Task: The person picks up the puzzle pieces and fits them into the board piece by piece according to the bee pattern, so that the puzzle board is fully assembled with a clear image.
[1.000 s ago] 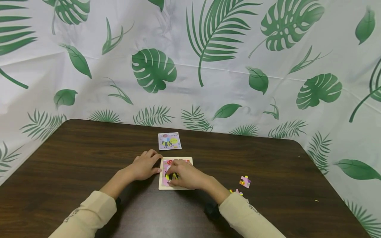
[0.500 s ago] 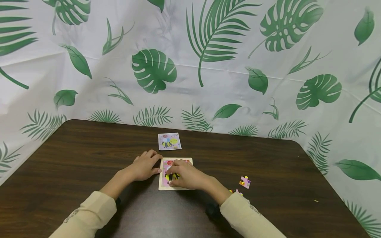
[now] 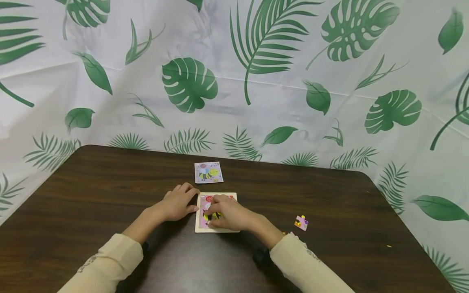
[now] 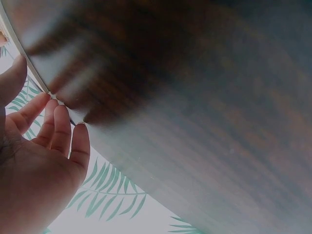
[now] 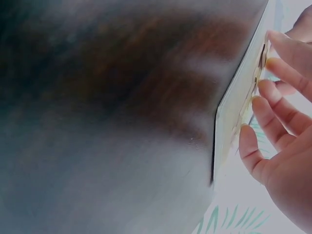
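A square puzzle board with a pale wooden rim lies flat on the table, carrying a bee picture on pink. My left hand rests at its left side, thumb and forefinger touching the rim; the left wrist view shows that hand with loosely bent fingers on the table and board edge. Over the board is my right hand, covering the right part of the picture. In the right wrist view, its spread fingertips touch the puzzle surface on the board. Whether a piece lies under them cannot be told.
Behind the board lies a printed bee card. To the right is a loose pink puzzle piece; another piece is partly hidden by the right sleeve. The dark wooden table ends at a leaf-patterned cloth.
Both hands and the board stay nearly in place. The whole head view shifts slightly, and the right sleeve covers a little more of the nearer loose piece.
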### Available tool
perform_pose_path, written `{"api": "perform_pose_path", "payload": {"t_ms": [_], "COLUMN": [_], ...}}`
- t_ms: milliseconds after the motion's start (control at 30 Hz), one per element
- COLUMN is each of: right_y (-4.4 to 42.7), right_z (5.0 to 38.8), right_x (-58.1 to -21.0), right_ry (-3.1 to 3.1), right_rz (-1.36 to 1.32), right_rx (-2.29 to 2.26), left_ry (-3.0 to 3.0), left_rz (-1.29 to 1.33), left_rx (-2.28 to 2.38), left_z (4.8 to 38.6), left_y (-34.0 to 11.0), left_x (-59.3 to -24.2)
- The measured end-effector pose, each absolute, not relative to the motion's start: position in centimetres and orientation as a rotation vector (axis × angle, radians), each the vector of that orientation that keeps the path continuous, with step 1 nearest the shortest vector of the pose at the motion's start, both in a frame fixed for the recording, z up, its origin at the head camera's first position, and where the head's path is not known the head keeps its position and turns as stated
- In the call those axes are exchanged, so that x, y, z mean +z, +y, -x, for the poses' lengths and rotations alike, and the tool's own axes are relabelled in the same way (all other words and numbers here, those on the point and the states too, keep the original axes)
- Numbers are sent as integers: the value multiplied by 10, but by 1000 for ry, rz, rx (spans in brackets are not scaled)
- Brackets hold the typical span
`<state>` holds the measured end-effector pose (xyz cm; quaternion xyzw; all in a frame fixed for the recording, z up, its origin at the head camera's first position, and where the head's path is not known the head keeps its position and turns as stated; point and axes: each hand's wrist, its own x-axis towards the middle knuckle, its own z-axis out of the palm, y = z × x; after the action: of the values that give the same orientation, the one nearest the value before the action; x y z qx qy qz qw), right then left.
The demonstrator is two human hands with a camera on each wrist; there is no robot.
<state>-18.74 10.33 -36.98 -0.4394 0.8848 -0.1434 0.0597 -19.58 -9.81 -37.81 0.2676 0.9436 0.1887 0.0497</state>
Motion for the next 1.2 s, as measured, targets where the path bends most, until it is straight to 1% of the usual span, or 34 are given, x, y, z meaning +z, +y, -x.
{"api": "perform_pose_path", "payload": {"t_ms": [567, 1200], "right_y": [104, 108], "right_z": [189, 190], "right_x": [-366, -366], "right_ry": [2637, 2572], "right_rz": [1394, 1257], "right_rx": [-337, -506], "left_ry": [2877, 2864], "left_rz": [-830, -815], "left_rx": [571, 574], "left_z": [196, 194], "left_y": [-99, -99], "left_x": [-380, -374]}}
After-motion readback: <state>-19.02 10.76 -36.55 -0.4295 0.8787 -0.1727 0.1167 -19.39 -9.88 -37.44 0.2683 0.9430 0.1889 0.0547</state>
